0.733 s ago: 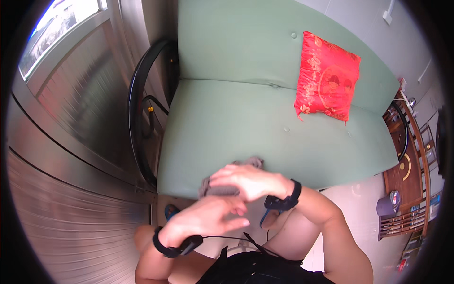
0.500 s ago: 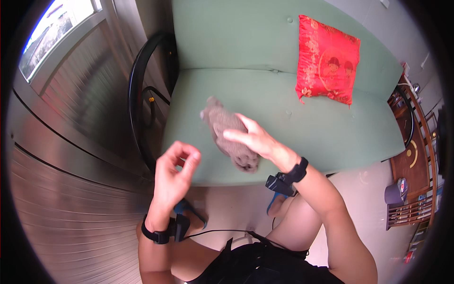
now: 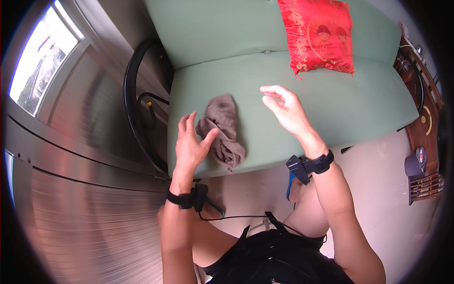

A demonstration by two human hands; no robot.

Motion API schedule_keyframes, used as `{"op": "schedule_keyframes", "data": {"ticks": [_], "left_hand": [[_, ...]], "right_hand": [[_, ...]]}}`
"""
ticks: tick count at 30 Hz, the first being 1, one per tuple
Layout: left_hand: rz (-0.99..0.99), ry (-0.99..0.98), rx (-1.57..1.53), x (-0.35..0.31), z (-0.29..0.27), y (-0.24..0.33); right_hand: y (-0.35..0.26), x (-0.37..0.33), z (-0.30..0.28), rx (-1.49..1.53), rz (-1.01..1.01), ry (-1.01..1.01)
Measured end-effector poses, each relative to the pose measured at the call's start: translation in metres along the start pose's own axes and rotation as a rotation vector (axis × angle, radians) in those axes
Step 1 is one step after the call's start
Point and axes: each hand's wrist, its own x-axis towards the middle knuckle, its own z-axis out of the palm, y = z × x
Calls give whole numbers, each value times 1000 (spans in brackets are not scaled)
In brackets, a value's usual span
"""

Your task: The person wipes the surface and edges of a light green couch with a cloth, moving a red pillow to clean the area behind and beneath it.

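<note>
A grey-brown towel (image 3: 226, 118) lies loosely bunched on the left part of the green sofa seat (image 3: 269, 137), its lower end twisted into a small roll. My left hand (image 3: 190, 146) is at the towel's left side, fingers spread, with the thumb tip over the cloth's edge. I cannot tell whether that thumb touches it. To the right of the towel, my right hand (image 3: 286, 111) hovers above the seat, open and holding nothing, its fingers lightly bent toward the left.
A red patterned cushion (image 3: 319, 38) leans on the sofa back at the right. The black curved armrest (image 3: 130, 94) bounds the seat's left side, beside a shiny metal door (image 3: 90, 123). A dark wooden piece of furniture (image 3: 423, 128) stands at the far right.
My right hand has let go of the towel and moved up and right. The towel now lies on the seat, more spread. My left hand has moved right, up to it, and opened.
</note>
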Motion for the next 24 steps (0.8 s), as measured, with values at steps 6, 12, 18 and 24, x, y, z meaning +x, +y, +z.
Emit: {"op": "schedule_keyframes", "data": {"ticks": [6,12,18,24], "left_hand": [[-9,-171,110,13,28,25],[-30,115,-468,3,20,47],[-157,-386,-152,9,14,44],[265,0,140,0,39,47]], "right_hand": [[2,-11,-48,-5,18,61],[-7,-20,-91,102,84,119],[-9,-33,-118,109,86,102],[-8,-46,-121,71,86,97]]}}
